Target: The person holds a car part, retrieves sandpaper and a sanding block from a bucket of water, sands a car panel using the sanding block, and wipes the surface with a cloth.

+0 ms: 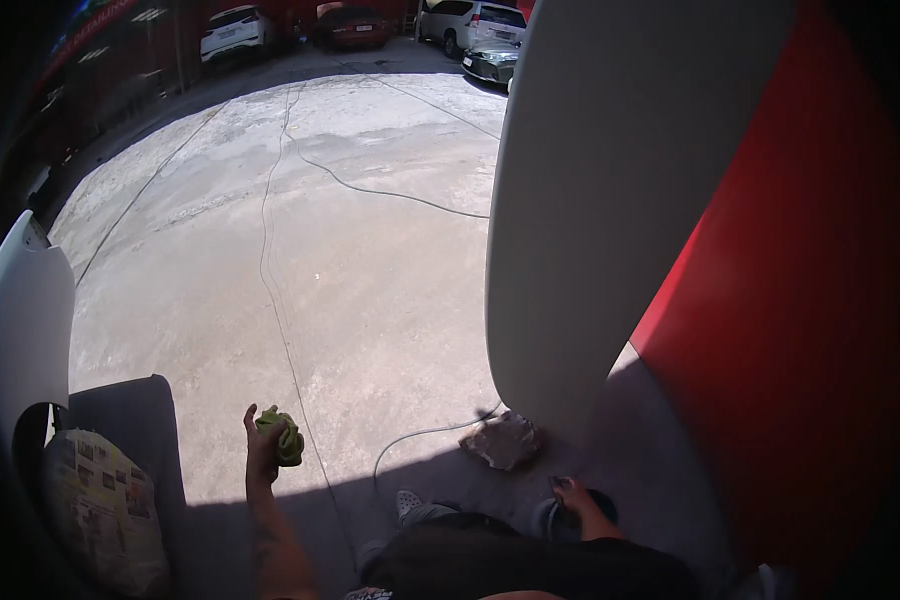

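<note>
My left hand [261, 447] is stretched out over the sunlit concrete, its fingers closed around a crumpled green cloth [288, 440]. Low on the right, my right hand [573, 494] is over a dark bucket [543, 521]. Its fingers are bent around a small dark thing that I cannot make out. In front of me a tall grey panel [620, 200] with a rounded lower end stands upright. Near its foot lies a rough, pale, stone-like lump [506, 440].
A red surface [800, 300] rises on the right. On the left are a white car body part [30, 310], a dark board [130, 420] and a paper-covered piece [105, 510]. Thin hoses or cables [400, 196] cross the concrete. Parked cars [235, 32] line the back.
</note>
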{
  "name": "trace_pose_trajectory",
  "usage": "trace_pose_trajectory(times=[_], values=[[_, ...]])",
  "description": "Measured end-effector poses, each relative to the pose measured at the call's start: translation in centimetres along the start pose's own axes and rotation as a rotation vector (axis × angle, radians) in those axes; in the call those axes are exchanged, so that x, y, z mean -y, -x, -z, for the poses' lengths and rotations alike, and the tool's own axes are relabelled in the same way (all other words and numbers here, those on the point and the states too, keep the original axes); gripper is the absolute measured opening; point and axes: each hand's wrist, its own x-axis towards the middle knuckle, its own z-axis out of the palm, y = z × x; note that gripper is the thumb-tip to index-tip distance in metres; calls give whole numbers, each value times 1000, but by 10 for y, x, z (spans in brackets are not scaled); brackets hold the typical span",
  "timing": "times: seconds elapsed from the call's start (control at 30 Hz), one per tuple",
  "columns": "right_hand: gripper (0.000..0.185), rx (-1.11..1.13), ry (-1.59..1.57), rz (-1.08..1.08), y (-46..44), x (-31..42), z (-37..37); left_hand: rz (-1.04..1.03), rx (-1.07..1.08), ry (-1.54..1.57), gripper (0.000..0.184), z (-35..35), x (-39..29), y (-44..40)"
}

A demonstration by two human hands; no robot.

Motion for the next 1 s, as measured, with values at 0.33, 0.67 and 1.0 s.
trace_pose_trajectory(times=[0.33, 0.67, 1.0], values=[[63, -22, -121, -183, 20, 62, -28, -252, 590, -540, 54, -169, -117, -171], [62, -243, -328, -561, 165, 155, -229, -1120, 1170, -390, 49, -424, -334, -186], [59, -126, -354, -518, 168, 191, -335, -1407, 1265, -296, 34, -594, -452, -138]])
